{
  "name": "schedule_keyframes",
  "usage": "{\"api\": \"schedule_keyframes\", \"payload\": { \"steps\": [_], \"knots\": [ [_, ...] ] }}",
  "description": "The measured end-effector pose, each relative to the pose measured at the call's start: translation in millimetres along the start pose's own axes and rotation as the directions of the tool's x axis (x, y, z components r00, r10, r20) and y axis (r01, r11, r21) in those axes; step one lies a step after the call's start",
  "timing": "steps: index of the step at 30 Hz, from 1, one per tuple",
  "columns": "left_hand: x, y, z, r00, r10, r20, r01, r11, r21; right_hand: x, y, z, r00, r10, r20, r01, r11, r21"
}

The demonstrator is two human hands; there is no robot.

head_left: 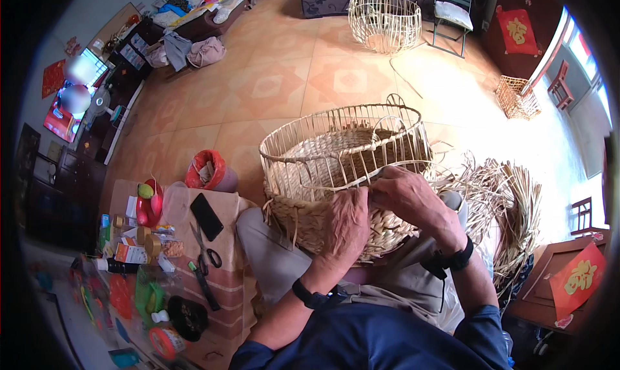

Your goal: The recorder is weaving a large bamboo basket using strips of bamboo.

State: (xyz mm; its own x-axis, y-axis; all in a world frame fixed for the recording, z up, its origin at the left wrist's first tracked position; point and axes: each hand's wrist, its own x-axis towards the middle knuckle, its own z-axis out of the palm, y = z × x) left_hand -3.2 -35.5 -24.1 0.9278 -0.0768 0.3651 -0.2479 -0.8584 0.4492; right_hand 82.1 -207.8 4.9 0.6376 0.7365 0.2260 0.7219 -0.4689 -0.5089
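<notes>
Basket point(294, 211) is resting btwn the legs point(274, 244), just under & beyond both hands. L hand point(347, 222) & R hand point(407, 192) are working close together at its near wall, curled, prob pinching a pale strip point(355, 181); exact grip hidden, can't tell. Lower wall is showing chunky, ropey weave, so I'd judge approx half done; upper rods are standing bare up to the rim, prob left to fill. Rods are looking thin, stiff; outline's roundish. Fibre bundle point(522, 199), dry, long & tangled, is lying R of hands; scissors point(204, 249) are lying L
</notes>
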Motion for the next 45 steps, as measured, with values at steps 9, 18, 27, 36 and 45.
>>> {"api": "schedule_keyframes", "payload": {
  "steps": [9, 18, 27, 36, 45],
  "knots": [
    [-9, -25, -6, 0.992, 0.125, 0.015, -0.122, 0.981, -0.148, -2, -33, 6, 0.993, -0.114, 0.010, 0.104, 0.857, -0.505],
    [-2, -28, 12, 0.975, 0.168, -0.143, -0.186, 0.975, -0.121, -25, -32, 19, 0.989, 0.109, -0.103, -0.132, 0.956, -0.261],
    [1, -28, 4, 0.963, 0.143, -0.227, -0.200, 0.947, -0.253, -30, -38, 21, 0.958, 0.286, 0.024, -0.287, 0.948, 0.138],
    [-7, -91, -10, 0.929, 0.195, -0.314, -0.274, 0.934, -0.229, 9, -73, 40, 0.988, 0.130, -0.082, -0.118, 0.983, 0.144],
    [-17, -56, -42, 0.945, -0.015, -0.326, -0.001, 0.999, -0.048, -3, -75, 2, 0.997, 0.053, -0.055, -0.065, 0.964, -0.257]
  ]
}}
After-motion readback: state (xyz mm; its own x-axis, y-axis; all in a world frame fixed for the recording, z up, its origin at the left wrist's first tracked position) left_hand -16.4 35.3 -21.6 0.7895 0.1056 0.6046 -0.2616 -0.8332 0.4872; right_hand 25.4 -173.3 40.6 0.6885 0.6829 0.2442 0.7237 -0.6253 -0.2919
